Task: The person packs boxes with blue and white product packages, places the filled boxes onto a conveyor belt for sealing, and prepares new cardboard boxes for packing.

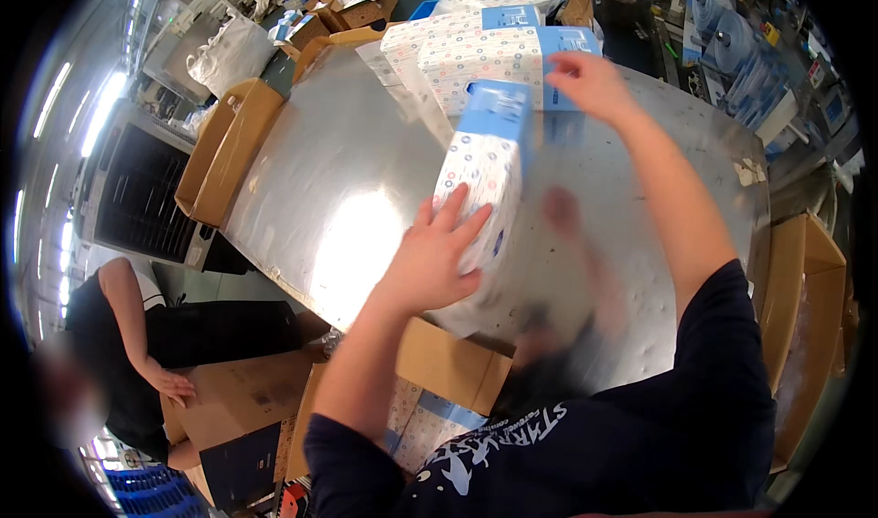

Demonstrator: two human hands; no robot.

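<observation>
So the long, boxy white pack with little red and blue rings and a light-blue end [485,157] sits on the shiny, scuffed sheet-metal table [302,175], slanting away from the person, blue end farthest off. Left hand [430,257] is splayed over the near part of it, fingers spread across the printed side, not wrapped around. Right hand [590,84] is well apart from the left, fingers bent, up by the blue end of the matching ring-dotted white-and-blue packs piled at the far edge [480,65]; can't tell if it's actually touching or pinching anything. The pack's blue end is smeary with motion blur, and its near end is partly behind the left hand, so the edge there is hard to make out. Surfaces look smooth, corners a bit soft. Down low, an open brown corrugated cardboard box [450,364] has more of the same patterned packs [434,417] inside, partly covered by the left forearm and the dark navy T-shirt [622,440].
</observation>
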